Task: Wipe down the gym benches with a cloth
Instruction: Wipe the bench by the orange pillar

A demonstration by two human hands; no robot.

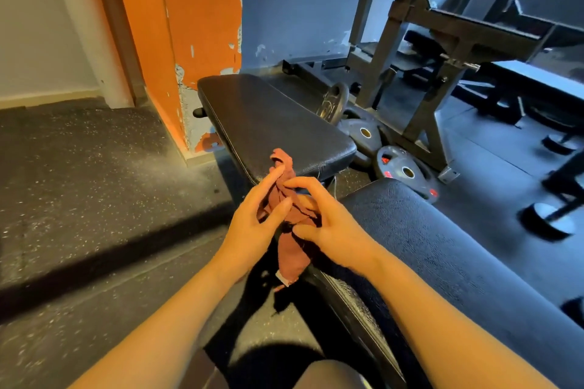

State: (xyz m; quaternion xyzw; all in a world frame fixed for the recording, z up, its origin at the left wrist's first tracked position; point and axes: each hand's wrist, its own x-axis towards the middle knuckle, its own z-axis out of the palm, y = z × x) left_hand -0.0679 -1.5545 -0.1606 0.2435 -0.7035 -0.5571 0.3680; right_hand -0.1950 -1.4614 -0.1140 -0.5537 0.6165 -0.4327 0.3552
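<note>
Pinching a crumpled reddish cloth (289,230) between both sets of fingers, left hand (252,224) and right hand (328,224) curled round its middle, hiding that part. Long axis upright: top bunch above fingertips, tail hanging below. Beyond the fingers, black bench pad (271,123); nearer pad (442,256) under right wrist.

Orange pillar (189,25) at left, paint chipped low near its base. Blue wall (294,3) behind. Speckled rubber floor (79,167) throughout. Grey steel rack (420,73) at right, upright on floor. Weight plates (406,169) lying flat at rack's foot, one plate (331,103) leaning upright just beyond them. Pale wall (34,16) with skirting far left. More dark equipment at far right, blurred.
</note>
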